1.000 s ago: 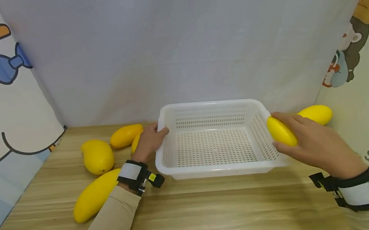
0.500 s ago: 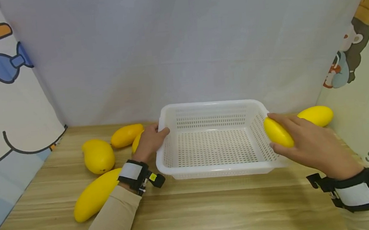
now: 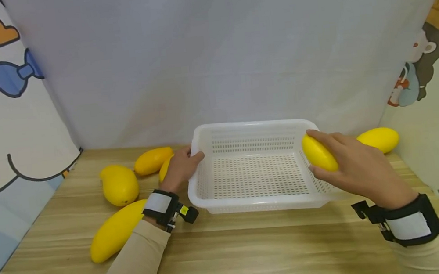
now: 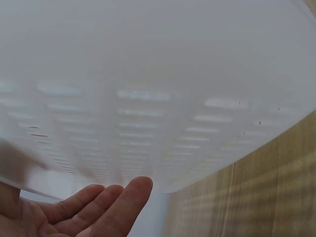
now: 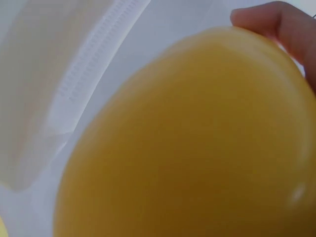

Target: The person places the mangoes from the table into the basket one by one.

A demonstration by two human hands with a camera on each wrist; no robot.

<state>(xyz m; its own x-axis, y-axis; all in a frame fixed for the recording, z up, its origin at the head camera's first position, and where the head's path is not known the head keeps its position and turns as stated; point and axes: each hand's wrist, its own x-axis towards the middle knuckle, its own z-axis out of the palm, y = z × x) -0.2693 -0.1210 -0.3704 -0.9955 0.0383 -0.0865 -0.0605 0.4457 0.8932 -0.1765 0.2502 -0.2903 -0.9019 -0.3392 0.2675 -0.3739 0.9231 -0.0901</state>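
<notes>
A white slotted plastic basket (image 3: 261,201) stands in the middle of the wooden table, with no fruit inside. My left hand (image 3: 180,169) grips its left rim, thumb over the edge; in the left wrist view the fingers (image 4: 126,205) lie under the rim along the slotted outer wall. My right hand (image 3: 359,167) holds a yellow mango (image 3: 318,151) over the basket's right side. Close up in the right wrist view, the mango (image 5: 187,138) fills much of the picture, with a fingertip curled at its top.
Left of the basket lie several more mangoes: a rounded one (image 3: 120,185), a long one (image 3: 117,230), a small one (image 3: 153,161) and one partly behind my left hand (image 3: 164,168). Another mango (image 3: 380,140) lies behind my right hand. A grey cloth wall (image 3: 227,52) backs the table (image 3: 246,253).
My right hand has moved left with the mango, from the basket's right rim to over its inside. The left hand keeps its grip on the rim.
</notes>
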